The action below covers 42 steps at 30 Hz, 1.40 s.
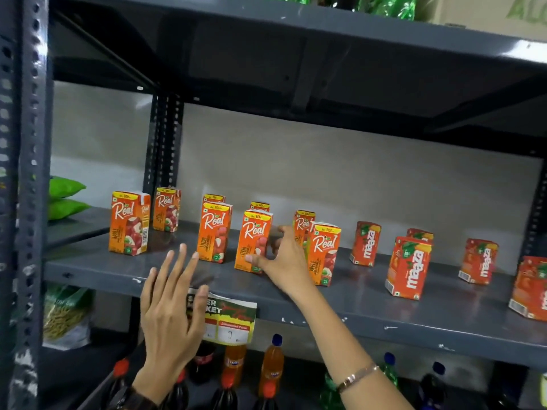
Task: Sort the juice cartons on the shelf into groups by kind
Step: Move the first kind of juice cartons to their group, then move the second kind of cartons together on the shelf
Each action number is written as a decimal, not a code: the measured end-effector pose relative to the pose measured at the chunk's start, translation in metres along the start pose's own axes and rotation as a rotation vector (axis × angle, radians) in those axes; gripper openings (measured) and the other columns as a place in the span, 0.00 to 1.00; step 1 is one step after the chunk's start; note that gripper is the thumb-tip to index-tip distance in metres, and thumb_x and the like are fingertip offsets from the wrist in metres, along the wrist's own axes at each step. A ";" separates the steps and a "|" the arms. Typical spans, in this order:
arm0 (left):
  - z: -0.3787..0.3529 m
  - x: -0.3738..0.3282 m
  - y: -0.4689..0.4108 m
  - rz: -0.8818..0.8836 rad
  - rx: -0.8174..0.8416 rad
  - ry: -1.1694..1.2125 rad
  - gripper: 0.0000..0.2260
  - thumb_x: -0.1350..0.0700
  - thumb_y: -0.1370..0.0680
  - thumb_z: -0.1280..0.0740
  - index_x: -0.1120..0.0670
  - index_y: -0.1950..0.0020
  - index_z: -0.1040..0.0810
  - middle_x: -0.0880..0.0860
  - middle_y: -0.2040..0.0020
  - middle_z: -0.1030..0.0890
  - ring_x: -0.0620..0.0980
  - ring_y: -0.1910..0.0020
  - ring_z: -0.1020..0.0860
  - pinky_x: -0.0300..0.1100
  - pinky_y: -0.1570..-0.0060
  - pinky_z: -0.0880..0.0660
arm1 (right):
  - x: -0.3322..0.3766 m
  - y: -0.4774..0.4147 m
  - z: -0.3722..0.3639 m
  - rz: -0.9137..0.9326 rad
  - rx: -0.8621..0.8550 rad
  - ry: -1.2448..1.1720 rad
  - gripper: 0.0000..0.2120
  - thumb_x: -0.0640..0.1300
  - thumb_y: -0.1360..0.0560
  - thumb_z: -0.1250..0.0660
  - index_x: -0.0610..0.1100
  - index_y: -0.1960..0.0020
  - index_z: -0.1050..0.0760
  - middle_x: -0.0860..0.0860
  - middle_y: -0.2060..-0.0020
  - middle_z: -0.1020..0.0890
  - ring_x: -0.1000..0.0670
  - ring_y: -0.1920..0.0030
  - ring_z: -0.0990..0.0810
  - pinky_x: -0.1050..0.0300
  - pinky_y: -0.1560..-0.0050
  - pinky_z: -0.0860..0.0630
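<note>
Your right hand (284, 261) has its grip around a litchi carton (253, 242) on the grey shelf (370, 309), squeezed between another litchi carton (213, 232) and an apple carton (324, 253) (red Maaza cartons (408, 267) stand farther right), while your left hand (171, 306) hovers open, holding nothing, before the price tag (233, 319).

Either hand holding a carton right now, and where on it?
Right hand grips the front litchi carton low on its right side, thumb on the front face. Left hand is open, holding nothing.
</note>
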<state>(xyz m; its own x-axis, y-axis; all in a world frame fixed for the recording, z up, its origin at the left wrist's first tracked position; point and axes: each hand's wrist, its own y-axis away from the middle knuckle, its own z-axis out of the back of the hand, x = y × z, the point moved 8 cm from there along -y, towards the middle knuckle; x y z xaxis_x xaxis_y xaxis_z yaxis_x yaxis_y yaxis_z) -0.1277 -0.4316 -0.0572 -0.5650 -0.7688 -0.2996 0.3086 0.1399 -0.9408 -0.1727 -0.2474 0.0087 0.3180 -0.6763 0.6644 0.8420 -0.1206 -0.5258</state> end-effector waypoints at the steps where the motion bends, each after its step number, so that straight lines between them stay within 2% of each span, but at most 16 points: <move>1: 0.002 -0.005 -0.001 -0.002 -0.029 0.027 0.22 0.46 0.20 0.51 0.54 0.29 0.38 0.54 0.29 0.34 0.47 0.27 0.41 0.47 0.28 0.47 | 0.002 0.006 0.010 0.041 -0.040 0.007 0.37 0.50 0.34 0.25 0.46 0.33 0.42 0.46 0.36 0.28 0.46 0.35 0.29 0.51 0.39 0.30; 5: -0.002 -0.047 -0.006 -0.023 -0.093 0.159 0.21 0.47 0.20 0.51 0.55 0.29 0.39 0.55 0.29 0.34 0.46 0.27 0.41 0.43 0.27 0.47 | 0.015 0.030 0.071 0.177 -0.249 -0.066 0.30 0.50 0.34 0.26 0.49 0.36 0.36 0.50 0.40 0.25 0.51 0.40 0.27 0.57 0.42 0.28; 8: -0.013 -0.097 -0.006 -0.045 -0.098 0.298 0.20 0.48 0.19 0.51 0.52 0.28 0.40 0.54 0.29 0.34 0.47 0.27 0.41 0.45 0.28 0.45 | 0.027 0.048 0.122 0.287 -0.243 -0.246 0.24 0.48 0.35 0.25 0.52 0.44 0.31 0.52 0.49 0.21 0.55 0.49 0.22 0.65 0.51 0.24; 11: -0.029 -0.157 0.000 -0.093 -0.080 0.403 0.20 0.49 0.20 0.51 0.50 0.28 0.39 0.50 0.28 0.34 0.48 0.27 0.40 0.48 0.30 0.43 | 0.026 0.071 0.171 0.399 -0.184 -0.346 0.21 0.44 0.36 0.24 0.53 0.48 0.29 0.53 0.55 0.19 0.56 0.54 0.19 0.62 0.54 0.22; 14: -0.051 -0.219 0.011 -0.126 -0.024 0.513 0.20 0.47 0.20 0.52 0.48 0.28 0.39 0.42 0.26 0.38 0.47 0.27 0.41 0.43 0.29 0.45 | 0.008 0.093 0.229 0.446 -0.229 -0.319 0.19 0.42 0.36 0.24 0.53 0.49 0.27 0.54 0.59 0.19 0.55 0.56 0.18 0.59 0.55 0.21; 15: -0.059 -0.239 0.015 -0.131 0.000 0.551 0.20 0.46 0.20 0.52 0.48 0.28 0.39 0.42 0.26 0.38 0.47 0.27 0.40 0.42 0.30 0.45 | -0.002 0.100 0.251 0.452 -0.263 -0.306 0.19 0.42 0.36 0.24 0.52 0.50 0.26 0.54 0.59 0.19 0.55 0.57 0.18 0.61 0.56 0.21; 17: -0.079 -0.281 0.026 -0.148 0.050 0.607 0.21 0.46 0.20 0.52 0.51 0.29 0.38 0.49 0.28 0.34 0.48 0.27 0.39 0.45 0.30 0.43 | -0.026 0.112 0.298 0.446 -0.345 -0.260 0.18 0.43 0.36 0.24 0.53 0.51 0.25 0.55 0.60 0.18 0.56 0.58 0.18 0.61 0.58 0.22; 20: -0.105 -0.346 0.042 -0.215 0.120 0.669 0.20 0.47 0.20 0.51 0.51 0.30 0.36 0.52 0.30 0.32 0.48 0.28 0.38 0.46 0.31 0.41 | -0.079 0.122 0.369 0.362 -0.478 -0.221 0.16 0.43 0.37 0.23 0.55 0.54 0.25 0.54 0.62 0.18 0.56 0.61 0.19 0.62 0.62 0.23; 25: -0.152 -0.440 0.066 -0.357 0.240 0.661 0.20 0.50 0.20 0.50 0.52 0.30 0.35 0.51 0.29 0.33 0.46 0.28 0.39 0.44 0.29 0.43 | -0.198 0.132 0.473 0.148 -0.725 -0.171 0.12 0.39 0.35 0.25 0.51 0.58 0.25 0.48 0.63 0.19 0.61 0.65 0.21 0.69 0.62 0.25; 27: -0.171 -0.459 0.072 -0.374 0.260 0.614 0.19 0.50 0.21 0.49 0.52 0.31 0.34 0.50 0.29 0.33 0.45 0.28 0.39 0.45 0.29 0.42 | -0.247 0.132 0.502 0.041 -0.790 -0.154 0.11 0.39 0.34 0.25 0.48 0.57 0.25 0.43 0.60 0.18 0.58 0.63 0.20 0.68 0.60 0.24; 28: -0.179 -0.464 0.074 -0.382 0.258 0.576 0.19 0.50 0.21 0.49 0.52 0.31 0.34 0.50 0.30 0.33 0.45 0.28 0.39 0.45 0.29 0.42 | -0.269 0.130 0.512 -0.017 -0.804 -0.139 0.11 0.40 0.34 0.25 0.46 0.56 0.25 0.41 0.57 0.17 0.54 0.60 0.19 0.64 0.56 0.22; 30: -0.190 -0.468 0.079 -0.402 0.244 0.490 0.19 0.50 0.21 0.49 0.53 0.31 0.33 0.50 0.30 0.32 0.46 0.28 0.39 0.46 0.29 0.42 | -0.306 0.123 0.524 -0.139 -0.793 -0.080 0.15 0.45 0.34 0.25 0.46 0.53 0.27 0.45 0.53 0.18 0.47 0.52 0.19 0.52 0.47 0.23; 33: -0.196 -0.467 0.080 -0.390 0.207 0.459 0.20 0.48 0.20 0.50 0.51 0.29 0.37 0.50 0.29 0.33 0.47 0.28 0.39 0.46 0.28 0.44 | -0.338 0.103 0.528 -0.265 -0.710 -0.018 0.22 0.57 0.35 0.27 0.49 0.48 0.30 0.53 0.52 0.22 0.47 0.46 0.22 0.49 0.43 0.26; 36: -0.194 -0.466 0.080 -0.382 0.158 0.473 0.21 0.47 0.20 0.51 0.50 0.29 0.37 0.49 0.28 0.34 0.48 0.28 0.38 0.46 0.28 0.44 | -0.357 0.083 0.523 -0.411 -0.603 0.071 0.33 0.63 0.36 0.30 0.44 0.39 0.32 0.46 0.43 0.22 0.44 0.42 0.24 0.47 0.42 0.27; 38: -0.193 -0.467 0.080 -0.386 0.149 0.464 0.21 0.47 0.20 0.50 0.50 0.29 0.36 0.48 0.29 0.34 0.48 0.28 0.38 0.46 0.28 0.44 | -0.366 0.074 0.519 -0.491 -0.545 0.157 0.37 0.63 0.36 0.29 0.42 0.36 0.35 0.42 0.41 0.23 0.40 0.40 0.26 0.46 0.42 0.28; 42: -0.193 -0.467 0.081 -0.391 0.157 0.461 0.21 0.45 0.21 0.50 0.48 0.29 0.37 0.44 0.26 0.38 0.48 0.28 0.38 0.45 0.28 0.44 | -0.374 0.071 0.519 -0.602 -0.501 0.309 0.36 0.57 0.34 0.29 0.38 0.37 0.39 0.39 0.40 0.25 0.37 0.40 0.27 0.49 0.49 0.30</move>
<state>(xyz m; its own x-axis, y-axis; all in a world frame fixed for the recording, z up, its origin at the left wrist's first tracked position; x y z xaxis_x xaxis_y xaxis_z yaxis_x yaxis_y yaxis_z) 0.0134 0.0593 -0.0240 -0.9204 -0.3910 -0.0086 0.1014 -0.2172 -0.9708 -0.0052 0.3741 -0.0011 -0.3184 -0.5532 0.7698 0.5135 -0.7832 -0.3505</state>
